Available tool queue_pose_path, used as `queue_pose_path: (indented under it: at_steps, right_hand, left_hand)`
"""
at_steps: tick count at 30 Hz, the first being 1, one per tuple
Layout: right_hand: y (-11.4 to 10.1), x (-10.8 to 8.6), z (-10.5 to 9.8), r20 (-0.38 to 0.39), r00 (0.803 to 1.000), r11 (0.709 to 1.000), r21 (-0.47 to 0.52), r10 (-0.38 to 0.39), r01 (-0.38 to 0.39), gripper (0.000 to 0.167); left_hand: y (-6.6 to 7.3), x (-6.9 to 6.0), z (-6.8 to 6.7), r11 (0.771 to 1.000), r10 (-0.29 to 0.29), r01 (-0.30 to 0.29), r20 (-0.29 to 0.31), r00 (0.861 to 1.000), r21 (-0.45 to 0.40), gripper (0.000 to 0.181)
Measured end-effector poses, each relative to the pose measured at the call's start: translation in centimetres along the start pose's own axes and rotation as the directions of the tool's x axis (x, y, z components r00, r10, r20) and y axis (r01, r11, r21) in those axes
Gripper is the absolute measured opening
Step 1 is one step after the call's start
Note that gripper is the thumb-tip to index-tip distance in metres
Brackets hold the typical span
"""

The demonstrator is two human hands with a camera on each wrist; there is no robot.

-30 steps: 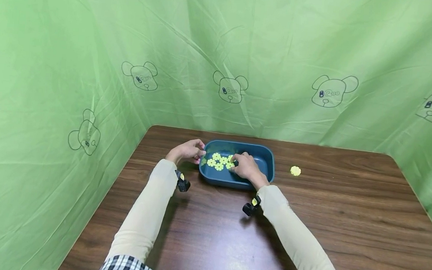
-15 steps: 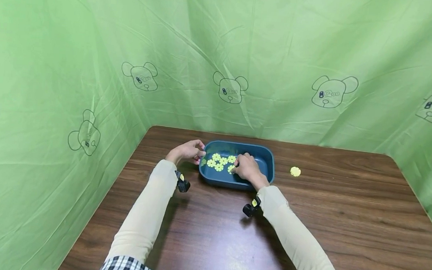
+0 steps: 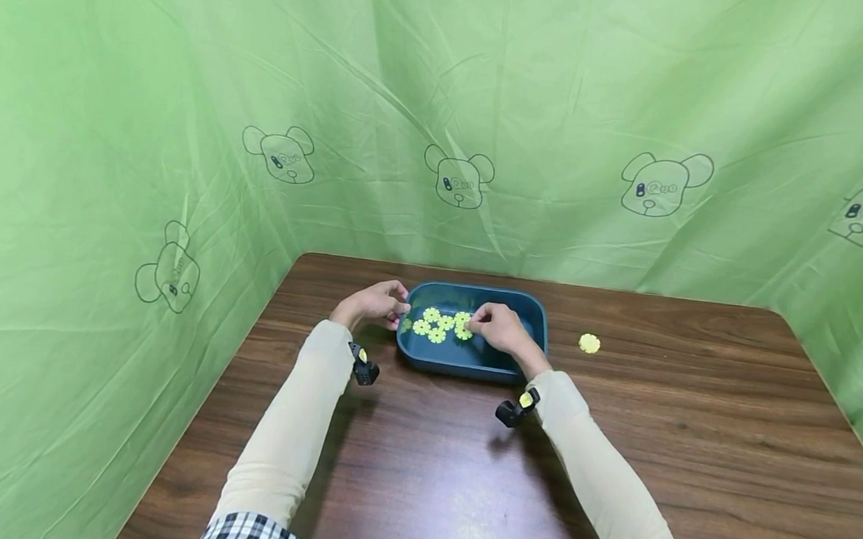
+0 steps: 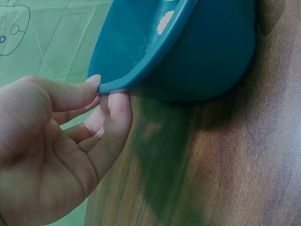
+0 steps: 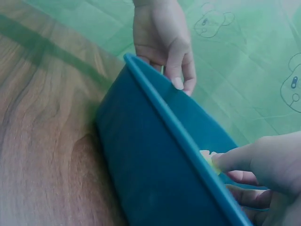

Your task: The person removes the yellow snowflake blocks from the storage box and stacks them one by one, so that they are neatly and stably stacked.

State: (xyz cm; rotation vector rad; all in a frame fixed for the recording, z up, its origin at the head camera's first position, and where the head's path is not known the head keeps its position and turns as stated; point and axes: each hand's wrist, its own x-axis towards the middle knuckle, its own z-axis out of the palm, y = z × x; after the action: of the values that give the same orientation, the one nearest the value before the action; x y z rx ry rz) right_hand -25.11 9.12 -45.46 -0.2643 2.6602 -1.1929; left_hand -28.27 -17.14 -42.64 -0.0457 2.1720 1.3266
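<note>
one blue tub [image 3: 454, 370] is standing on a table [image 3: 405, 435], left hand [image 3: 373, 300] clamping its rim [image 4: 114, 87] between thumb and fingers, presumably steadying it, right hand [image 3: 501, 326] pinching one yellow flower [image 5: 205, 154] inside.

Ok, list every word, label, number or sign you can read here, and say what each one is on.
No text can be read for certain.
Green curtain: its bear-head prints carry short lettering beside a dark oblong mark, too small and blurred to read.
Blue basin: no lettering visible.
Yellow flower-shaped pieces: no lettering visible.
</note>
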Motion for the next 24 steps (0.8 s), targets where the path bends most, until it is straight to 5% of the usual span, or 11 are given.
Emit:
queue_pose_path:
  at_steps: [24]
  right_hand:
    - [-0.6, -2.1, -3.8, -0.112, 0.993, 0.995, 0.092, -0.034, 0.045, 0.022]
  left_hand:
    - [-0.2, 0.2, -0.1, 1.000, 0.007, -0.007, -0.004, 1.000, 0.008, 0.025]
